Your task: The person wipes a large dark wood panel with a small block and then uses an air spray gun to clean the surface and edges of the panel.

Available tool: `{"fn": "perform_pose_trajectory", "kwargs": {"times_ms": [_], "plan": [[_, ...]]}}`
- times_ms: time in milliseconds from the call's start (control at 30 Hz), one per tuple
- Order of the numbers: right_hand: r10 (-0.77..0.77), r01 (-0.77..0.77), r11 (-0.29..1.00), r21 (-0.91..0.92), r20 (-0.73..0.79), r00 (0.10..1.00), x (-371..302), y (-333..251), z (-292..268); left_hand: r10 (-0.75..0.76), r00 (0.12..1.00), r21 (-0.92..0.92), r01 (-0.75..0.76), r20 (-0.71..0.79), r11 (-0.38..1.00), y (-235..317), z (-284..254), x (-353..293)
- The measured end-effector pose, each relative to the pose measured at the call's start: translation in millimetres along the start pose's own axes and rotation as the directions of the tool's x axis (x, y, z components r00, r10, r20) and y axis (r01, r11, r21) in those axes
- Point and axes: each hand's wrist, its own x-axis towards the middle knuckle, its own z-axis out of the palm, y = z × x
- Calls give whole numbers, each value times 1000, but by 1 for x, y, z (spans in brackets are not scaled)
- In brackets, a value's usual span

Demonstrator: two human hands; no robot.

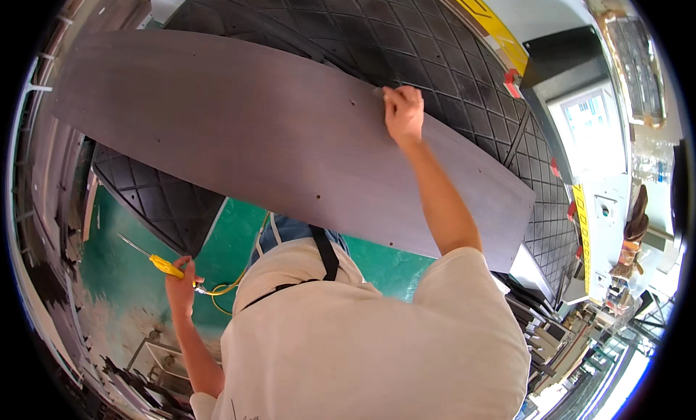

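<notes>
A long grey-brown board (239, 123) with several small holes lies across in front of me. Its far side rests over a black padded table with a grid of grooves (428, 28). My right hand (404, 114) is at the board's far edge with its fingers curled together. A small pale bit shows by the fingertips, too blurred to name. Low on the left, away from the board, my left hand (180, 284) is closed round a yellow air blow gun (165, 265). The gun's thin metal nozzle points up and left, and a yellow hose (230, 287) runs from its lower end.
Green floor (391, 258) shows below the board. A black grooved panel (156, 195) sticks out under the board's left part. Along the right are a machine with a screen (589, 119), a yellow marked strip (500, 28) and a brush (629, 253). Stacked boards line the left.
</notes>
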Motion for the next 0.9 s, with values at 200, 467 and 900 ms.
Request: {"fn": "perform_pose_trajectory", "kwargs": {"times_ms": [200,467,900], "plan": [[111,-109,994,27,-80,991,28,-39,37,-21,999,33,19,47,999,-7,-35,34],[-33,22,980,198,51,998,45,-86,59,4,999,-13,-4,40,1000,-24,-88,77],[-13,15,997,81,-32,999,89,-109,104,50,998,318,-32,-49,947,-17,-156,135]]}}
